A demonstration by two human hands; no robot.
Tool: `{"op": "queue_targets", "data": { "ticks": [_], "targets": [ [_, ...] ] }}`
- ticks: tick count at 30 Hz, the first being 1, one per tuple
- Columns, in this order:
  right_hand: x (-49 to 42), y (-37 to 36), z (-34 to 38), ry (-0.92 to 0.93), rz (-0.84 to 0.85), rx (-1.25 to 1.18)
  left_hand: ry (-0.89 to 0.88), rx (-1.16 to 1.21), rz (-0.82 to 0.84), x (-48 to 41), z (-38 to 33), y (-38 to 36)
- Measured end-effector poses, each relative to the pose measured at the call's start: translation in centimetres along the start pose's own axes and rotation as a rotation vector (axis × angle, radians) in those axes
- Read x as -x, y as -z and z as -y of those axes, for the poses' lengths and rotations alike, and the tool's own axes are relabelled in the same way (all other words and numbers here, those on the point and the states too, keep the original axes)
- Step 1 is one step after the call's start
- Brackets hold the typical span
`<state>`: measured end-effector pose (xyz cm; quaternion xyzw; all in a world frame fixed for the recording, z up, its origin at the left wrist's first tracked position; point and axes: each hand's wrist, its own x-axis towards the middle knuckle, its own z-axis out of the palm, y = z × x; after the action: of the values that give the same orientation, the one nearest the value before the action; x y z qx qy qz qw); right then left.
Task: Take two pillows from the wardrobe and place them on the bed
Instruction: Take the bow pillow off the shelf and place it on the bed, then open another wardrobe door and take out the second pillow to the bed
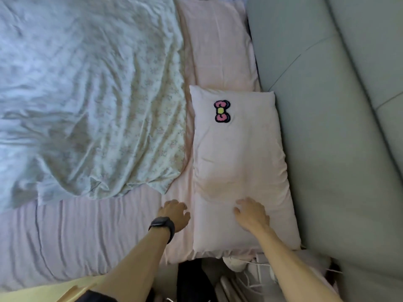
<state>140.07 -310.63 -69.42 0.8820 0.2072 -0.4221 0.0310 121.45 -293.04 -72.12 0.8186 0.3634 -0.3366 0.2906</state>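
Bow pillow [239, 166] lies on bed [87, 232] at 3 o'clock against headboard [327, 127] — right hand [253, 213] flat, spread, holding nothing; left hand [175, 214] loosely open beside it — press evenly, square edges.

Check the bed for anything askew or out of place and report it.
Only small things. The floral quilt is rumpled and pulled back, baring the pink sheet. The bow pillow lies straight along the headboard, in line with the plain pink pillow. The right hand rests on it; the left hand is beside it.
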Motion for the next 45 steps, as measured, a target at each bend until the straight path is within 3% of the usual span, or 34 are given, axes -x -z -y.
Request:
{"op": "queue_targets", "data": {
  "ticks": [7, 16, 30, 45],
  "targets": [
    [13.7, -4.1, 14.1, 0.340, -0.211, -0.221, 0.028, 0.152, -0.172, 11.1, 14.5, 3.9],
    [26.9, -12.3, 35.6, 0.848, -0.317, -0.131, 0.217, 0.478, -0.631, 28.8, 36.4, 5.5],
    [39.4, -25.9, 64.6, 1.446, -0.109, 0.121, 0.791, 0.904, -1.155, 48.1, 61.2, 3.5],
    [56.1, -40.2, 95.0, 1.955, 0.094, 0.183, 1.215, 0.835, -1.418, 64.2, 83.7, 7.0]
  ]
}}
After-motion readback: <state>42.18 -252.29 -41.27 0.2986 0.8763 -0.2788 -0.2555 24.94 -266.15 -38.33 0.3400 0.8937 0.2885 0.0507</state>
